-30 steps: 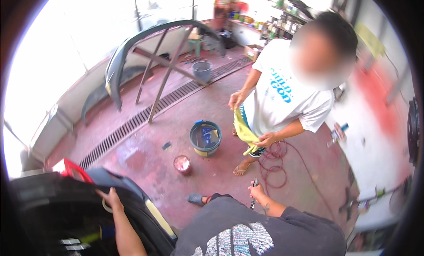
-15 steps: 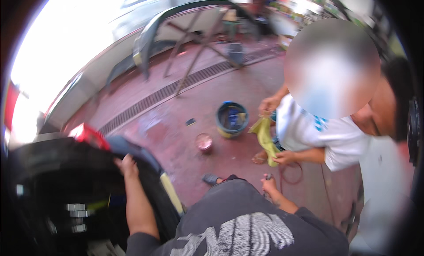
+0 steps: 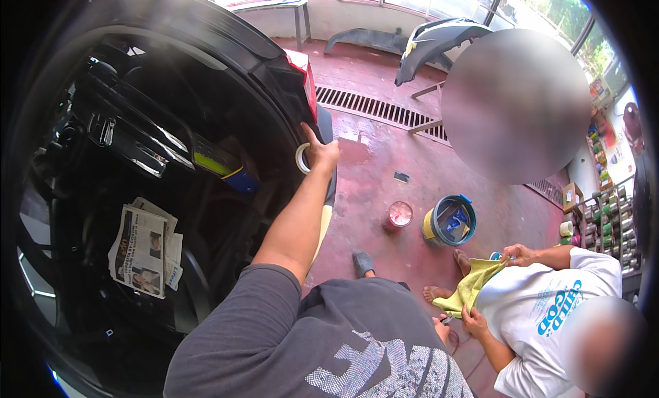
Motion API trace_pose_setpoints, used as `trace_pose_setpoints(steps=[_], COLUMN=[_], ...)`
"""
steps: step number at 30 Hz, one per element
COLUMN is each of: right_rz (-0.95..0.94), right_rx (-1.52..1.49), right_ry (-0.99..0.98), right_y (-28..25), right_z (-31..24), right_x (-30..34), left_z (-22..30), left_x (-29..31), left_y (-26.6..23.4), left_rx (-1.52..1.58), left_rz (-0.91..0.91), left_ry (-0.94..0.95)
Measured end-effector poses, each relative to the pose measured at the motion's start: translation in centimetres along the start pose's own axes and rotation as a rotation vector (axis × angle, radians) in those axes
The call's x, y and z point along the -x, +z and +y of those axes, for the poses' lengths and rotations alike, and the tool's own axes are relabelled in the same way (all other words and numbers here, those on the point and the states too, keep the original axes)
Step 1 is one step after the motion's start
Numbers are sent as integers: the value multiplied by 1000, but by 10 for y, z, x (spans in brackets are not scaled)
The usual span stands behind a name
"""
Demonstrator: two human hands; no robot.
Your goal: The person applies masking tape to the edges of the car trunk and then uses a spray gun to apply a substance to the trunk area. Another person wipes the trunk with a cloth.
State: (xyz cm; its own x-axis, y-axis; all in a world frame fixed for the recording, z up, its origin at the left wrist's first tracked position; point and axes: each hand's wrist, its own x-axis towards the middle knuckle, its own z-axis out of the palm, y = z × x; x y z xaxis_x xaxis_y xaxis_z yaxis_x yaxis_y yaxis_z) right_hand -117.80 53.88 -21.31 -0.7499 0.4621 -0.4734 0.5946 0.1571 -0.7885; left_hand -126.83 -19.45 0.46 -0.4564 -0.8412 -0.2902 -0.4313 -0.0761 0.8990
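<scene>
My left hand (image 3: 321, 151) is closed over the rear edge of a black car's open trunk (image 3: 240, 65), just below the red tail light (image 3: 307, 78). Against its palm side shows a roll of masking tape (image 3: 302, 159); I cannot tell whether the hand touches it. Low at my right side, partly behind my shirt, my right hand (image 3: 441, 327) grips a small dark metal tool (image 3: 447, 318) whose kind is unclear. Close beside it, another person's hands (image 3: 473, 322) stretch a yellow-green cloth (image 3: 477, 285).
On the reddish floor stand a blue-rimmed bucket (image 3: 430, 223) and a small pinkish tub (image 3: 399, 214), near a dark flat block (image 3: 401, 177). Newspapers (image 3: 143, 250) lie inside the trunk. Beyond are a floor grate (image 3: 374, 106) and loose bumpers (image 3: 367, 39). Cans fill shelves (image 3: 611, 223) at right.
My view has swung toward the car, so more of the trunk shows. My left hand stays by the tail light, with the tape roll now visible. The person with the cloth appears lower right.
</scene>
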Motion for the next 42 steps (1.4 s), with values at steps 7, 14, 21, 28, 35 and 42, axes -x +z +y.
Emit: trace_pose_setpoints(steps=[7, 14, 21, 28, 35, 42], right_rz=[-6, -247, -392, -562, -857, -1103], right_rx=[-23, -4, 103, 377, 556, 723], right_ry=[-37, -2, -389, -769, -894, -998], right_y=[-2, 69, 129, 280, 394, 399], right_z=[-1, 82, 102, -95, -136, -125], right_x=[14, 42, 47, 107, 208, 277], left_z=[-41, -158, -245, -332, -409, -448], left_x=[-16, 35, 154, 189, 302, 375], left_y=[1, -21, -123, -239, -317, -344], left_rx=[33, 120, 41, -11, 328, 409], left_rz=[-59, -709, -717, -433, -200, -40], left_ry=[-17, -320, -699, -562, -835, -874])
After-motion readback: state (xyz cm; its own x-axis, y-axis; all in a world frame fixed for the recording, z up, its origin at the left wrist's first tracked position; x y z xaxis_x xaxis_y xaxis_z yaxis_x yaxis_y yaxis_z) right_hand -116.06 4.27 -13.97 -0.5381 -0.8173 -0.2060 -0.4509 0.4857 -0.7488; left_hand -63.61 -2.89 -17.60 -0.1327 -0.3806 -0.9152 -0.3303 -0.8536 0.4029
